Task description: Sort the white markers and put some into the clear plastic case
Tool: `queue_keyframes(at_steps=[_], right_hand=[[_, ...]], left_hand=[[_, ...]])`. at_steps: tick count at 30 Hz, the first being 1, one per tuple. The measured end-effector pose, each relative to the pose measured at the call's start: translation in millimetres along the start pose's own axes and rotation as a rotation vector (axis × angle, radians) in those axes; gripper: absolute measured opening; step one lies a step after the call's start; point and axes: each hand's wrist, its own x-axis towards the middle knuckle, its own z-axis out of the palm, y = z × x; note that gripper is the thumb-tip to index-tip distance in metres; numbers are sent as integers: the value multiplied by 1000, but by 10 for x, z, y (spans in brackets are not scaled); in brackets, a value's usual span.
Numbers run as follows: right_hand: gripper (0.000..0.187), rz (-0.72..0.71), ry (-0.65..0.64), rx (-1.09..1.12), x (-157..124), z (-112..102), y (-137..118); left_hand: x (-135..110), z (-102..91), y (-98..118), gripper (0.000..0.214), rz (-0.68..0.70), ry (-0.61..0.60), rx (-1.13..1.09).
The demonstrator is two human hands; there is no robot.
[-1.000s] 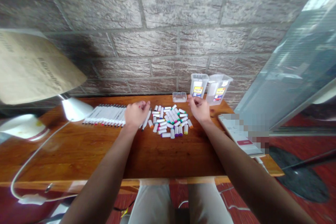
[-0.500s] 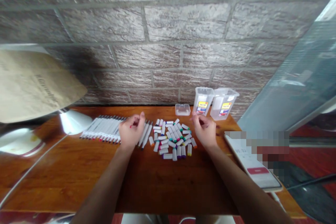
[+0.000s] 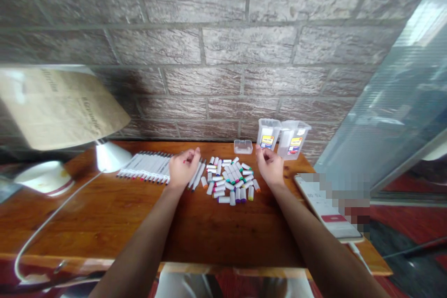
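A row of white markers [image 3: 146, 166] lies on the wooden table [image 3: 209, 228] at the back left. To its right is a loose heap of several marker caps [image 3: 230, 180] with coloured ends. My left hand [image 3: 182, 171] hovers between the row and the heap, fingers curled round a marker with a red tip. My right hand [image 3: 269, 167] is at the heap's right edge, fingers pinched together; what they hold is too small to make out.
Two clear plastic boxes [image 3: 282, 138] with labels and a small clear lid [image 3: 243, 146] stand at the back by the brick wall. A white lamp [image 3: 108, 156] with its cable is at the left, a phone [image 3: 328, 207] at the right, glass panel beyond.
The camera has shifted slightly. Both hands stay over the markers and caps; my left hand has turned a little with the red-tipped marker in it.
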Motion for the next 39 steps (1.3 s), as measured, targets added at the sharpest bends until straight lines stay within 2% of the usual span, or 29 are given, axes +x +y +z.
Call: queue_keyframes(at_steps=[7,11,15,18,25,33,39], right_hand=[[59,-11,-12,-27,0,4,47],[60,-11,-32,-19,7,-2,36],[59,-3,-62,-32,12,-11,51],[58,-5,-80,-38,1,9,68],[57,-1,-138,-67,-3,49,77],[58,71,-140,-14,-12,48,80],[59,74,-165,14,-39,66,46]], left_hand=[[9,-21,-30,49,11,-59,-4],[51,-76,-38,49,11,-208,52],[84,-118,-31,38,0,-415,61],[85,-110,-48,31,-2,-511,73],[79,-98,-96,27,-49,-598,203],[76,-91,7,33,-113,-690,418],[44,-29,72,27,-170,-690,464]])
